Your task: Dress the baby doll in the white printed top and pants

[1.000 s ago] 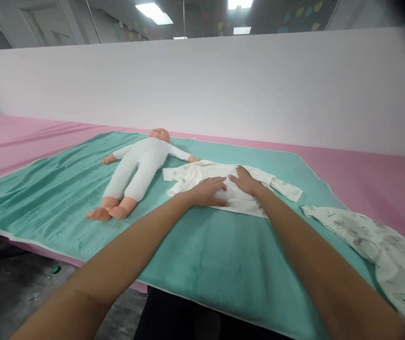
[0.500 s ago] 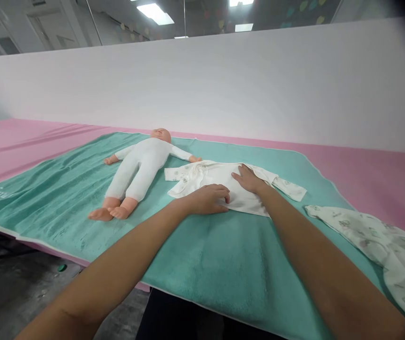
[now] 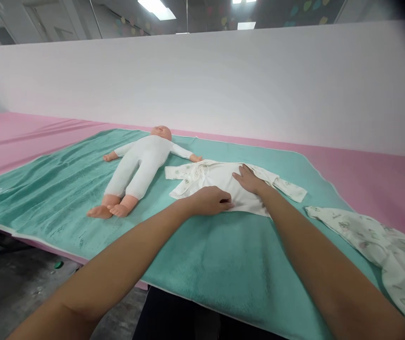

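A white baby shirt [image 3: 220, 174] with small printed figures lies opened out on the teal towel, its sleeves stretched to both sides. My left hand [image 3: 211, 200] is at its lower edge, thumb and fingers pinched together on the hem. Flat on the upper right part of the cloth rests my right hand [image 3: 248, 180], fingers spread. To the left a baby doll [image 3: 142, 163] in a white suit lies on its back, one hand close to the shirt's left sleeve.
The teal towel [image 3: 202, 255] covers much of the pink table cover [image 3: 372, 184]. Printed baby clothing [image 3: 375, 241] lies bunched at the right. A white wall [image 3: 202, 85] rises behind the table. On the floor at lower left is a small green object [image 3: 58, 265].
My left hand has closed from loosely curled fingers into a pinch at the shirt's lower edge. My right hand stays flat on the cloth. The view has shifted slightly.
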Demonstrator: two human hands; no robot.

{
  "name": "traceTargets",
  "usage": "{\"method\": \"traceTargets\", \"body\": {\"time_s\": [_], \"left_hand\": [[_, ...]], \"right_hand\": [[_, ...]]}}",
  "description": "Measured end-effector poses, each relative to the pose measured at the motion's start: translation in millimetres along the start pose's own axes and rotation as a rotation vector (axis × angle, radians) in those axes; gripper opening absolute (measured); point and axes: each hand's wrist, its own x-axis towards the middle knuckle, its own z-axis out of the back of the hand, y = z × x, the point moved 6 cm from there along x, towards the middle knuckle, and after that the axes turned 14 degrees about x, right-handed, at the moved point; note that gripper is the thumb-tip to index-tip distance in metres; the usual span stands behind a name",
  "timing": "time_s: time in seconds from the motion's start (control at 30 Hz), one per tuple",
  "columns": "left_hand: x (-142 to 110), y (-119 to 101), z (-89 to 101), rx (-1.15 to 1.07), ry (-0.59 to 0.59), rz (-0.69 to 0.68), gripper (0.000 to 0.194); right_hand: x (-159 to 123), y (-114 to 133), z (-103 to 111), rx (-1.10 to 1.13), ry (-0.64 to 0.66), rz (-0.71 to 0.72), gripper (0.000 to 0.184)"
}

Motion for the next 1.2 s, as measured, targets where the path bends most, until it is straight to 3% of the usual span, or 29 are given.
{"method": "traceTargets", "body": {"time_s": [0.2,0.43,0.67,0.97,1.07,1.13,1.2], "left_hand": [[0.7,4.7,-2.2,-0.071,0.007,0.059,0.048],[6.8,30.3,-0.1,0.219,-0.284,0.126,0.035],[7.8,60.8,-17.1,0.305,-0.177,0.217,0.045],[-12.3,41.0,-23.3,0.228,-0.057,0.167,0.056],[-39.4,24.5,-8.1,0.096,0.054,0.048,0.061],[-63.5,22.8,16.2,-0.081,0.128,-0.046,0.056],[-86.9,47.6,57.1,-0.227,0.002,0.025,0.048]], "right_hand": [[-3.6,1.2,-2.6,-0.006,0.017,-0.028,0.071],[-23.9,9.6,-7.8,-0.067,0.038,-0.017,0.076],[-58.3,27.1,-12.4,-0.226,0.014,0.039,0.075],[-116.3,56.2,-22.7,-0.277,0.053,0.151,0.075],[-143.9,66.2,-22.8,-0.232,0.110,0.211,0.074],[-161.9,75.2,-23.3,-0.147,0.203,0.251,0.073],[-173.5,87.8,-24.1,-0.005,0.319,0.255,0.072]]}}
